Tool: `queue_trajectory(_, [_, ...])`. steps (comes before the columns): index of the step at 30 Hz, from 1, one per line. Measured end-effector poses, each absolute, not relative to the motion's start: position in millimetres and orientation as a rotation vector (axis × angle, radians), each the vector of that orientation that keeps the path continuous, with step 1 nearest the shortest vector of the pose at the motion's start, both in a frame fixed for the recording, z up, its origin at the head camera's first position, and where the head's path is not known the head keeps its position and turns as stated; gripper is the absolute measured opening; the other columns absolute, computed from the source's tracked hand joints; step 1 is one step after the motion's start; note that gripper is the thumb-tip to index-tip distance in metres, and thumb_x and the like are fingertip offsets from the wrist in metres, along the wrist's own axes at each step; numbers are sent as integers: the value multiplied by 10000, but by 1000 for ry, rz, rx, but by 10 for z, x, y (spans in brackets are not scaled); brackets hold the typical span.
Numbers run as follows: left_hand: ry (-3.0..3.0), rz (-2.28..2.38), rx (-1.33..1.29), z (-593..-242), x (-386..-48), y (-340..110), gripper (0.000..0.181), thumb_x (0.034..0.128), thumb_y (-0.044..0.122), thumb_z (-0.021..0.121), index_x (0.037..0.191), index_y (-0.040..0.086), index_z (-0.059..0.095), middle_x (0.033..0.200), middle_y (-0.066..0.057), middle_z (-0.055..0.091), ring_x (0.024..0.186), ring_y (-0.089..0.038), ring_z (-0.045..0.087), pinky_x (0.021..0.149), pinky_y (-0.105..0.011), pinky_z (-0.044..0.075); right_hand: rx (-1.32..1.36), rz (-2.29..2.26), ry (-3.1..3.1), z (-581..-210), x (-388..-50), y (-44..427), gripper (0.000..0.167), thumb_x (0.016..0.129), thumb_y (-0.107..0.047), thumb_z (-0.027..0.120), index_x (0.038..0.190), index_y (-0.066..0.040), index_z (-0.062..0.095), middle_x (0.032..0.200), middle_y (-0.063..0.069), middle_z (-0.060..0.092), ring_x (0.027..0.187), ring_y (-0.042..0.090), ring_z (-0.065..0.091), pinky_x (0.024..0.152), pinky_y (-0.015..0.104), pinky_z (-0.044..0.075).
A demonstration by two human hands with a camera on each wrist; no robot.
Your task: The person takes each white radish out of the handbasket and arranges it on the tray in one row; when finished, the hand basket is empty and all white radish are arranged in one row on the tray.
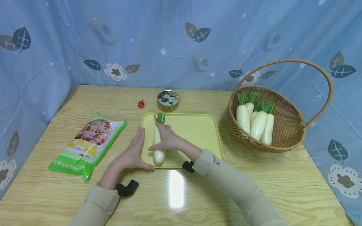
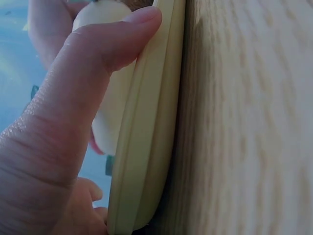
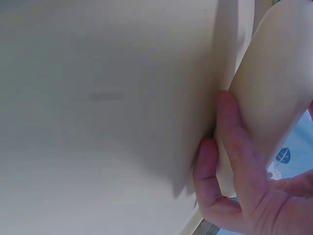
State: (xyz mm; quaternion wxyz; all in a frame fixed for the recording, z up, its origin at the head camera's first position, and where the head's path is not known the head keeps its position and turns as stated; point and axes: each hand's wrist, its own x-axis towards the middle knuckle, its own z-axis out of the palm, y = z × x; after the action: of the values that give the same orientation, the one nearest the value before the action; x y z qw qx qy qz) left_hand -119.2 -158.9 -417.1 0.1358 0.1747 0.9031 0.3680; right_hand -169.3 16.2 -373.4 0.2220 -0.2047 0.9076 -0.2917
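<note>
A white radish with a green top lies lengthwise in the left part of the yellow tray. The right hand grips it from above, thumb across its near part and fingers at its upper part; in the right wrist view, fingers lie along the radish. The left hand is at the tray's left near corner, fingers extended along the left edge and thumb at the near edge. In the left wrist view the left thumb touches the tray rim.
Several white radishes lie in a wicker basket with a tall handle at the right. A green and white food bag lies at the left. Behind the tray are a round tin and a red lollipop.
</note>
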Motion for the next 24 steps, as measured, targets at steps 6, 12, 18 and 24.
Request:
queue_trajectory(6, [2617, 1071, 505, -4185, -1196, -1592, 1474, 488, 485, 858, 1421, 38, -191, 1476, -163, -234, 1354, -341, -119, 1065, -556, -7, -580, -761, 2516, -3716, -1677, 15, 1075, 682, -361, 796, 1468, -84, 117, 1405, 280, 199, 1205, 340, 402, 937, 427, 418])
queue_trajectory(12, [2605, 1089, 502, -4181, -1195, -1586, 1481, 490, 481, 860, 1411, 38, -212, 1477, -156, -233, 1357, -316, -130, 1068, -550, -12, -587, -748, 2514, -3700, -1679, -52, 1066, 688, -356, 792, 1471, -101, 117, 1411, 281, 190, 1195, 328, 414, 931, 400, 424])
queue_trajectory(18, [2596, 1095, 495, -4175, -1190, -1588, 1474, 498, 470, 861, 1411, 50, -218, 1477, -142, -242, 1355, -326, -125, 1069, -545, -21, -603, -763, 2524, -3707, -1691, -87, 1071, 684, -359, 796, 1473, -97, 119, 1411, 278, 204, 1220, 332, 390, 948, 402, 411])
queue_trajectory(24, [2593, 1100, 504, -4168, -1190, -1594, 1461, 512, 451, 862, 1410, 36, -213, 1475, -147, -244, 1356, -311, -139, 1071, -541, -30, -655, -813, 2505, -3689, -1708, -82, 1067, 696, -355, 787, 1473, -82, 108, 1431, 270, 192, 1271, 329, 328, 990, 412, 365])
